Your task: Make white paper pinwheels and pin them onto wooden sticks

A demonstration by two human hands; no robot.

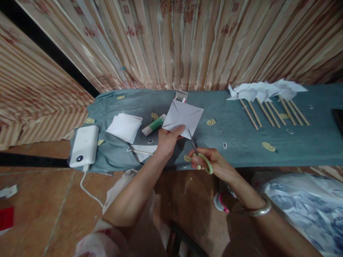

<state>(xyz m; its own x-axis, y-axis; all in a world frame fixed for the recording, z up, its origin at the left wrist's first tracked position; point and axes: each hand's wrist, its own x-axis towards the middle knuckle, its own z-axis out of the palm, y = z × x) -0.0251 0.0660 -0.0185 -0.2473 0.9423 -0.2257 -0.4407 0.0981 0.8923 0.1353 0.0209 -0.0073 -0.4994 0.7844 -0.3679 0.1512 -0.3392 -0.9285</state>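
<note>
The paper square is held over the green cloth, its lower corner towards the wearer. The left hand pinches it along the lower left edge, thumb on top. The right hand has its fingers closed around the handles of the scissors; the blades meet the paper at the lower corner. How wide the blades stand apart cannot be told.

Handling, as judged: the paper is very light, fairly crisp and easily creased or torn. Lines, apparently slits, run inward from the corners — the flaps between them likely bend readily. The sound hold is flat, between thumb and fingers, near the uncut middle and clear of the blades. The scissors look light and rigid — best held by the handles. A paper stack lies to the left, beside a glue stick.
</note>
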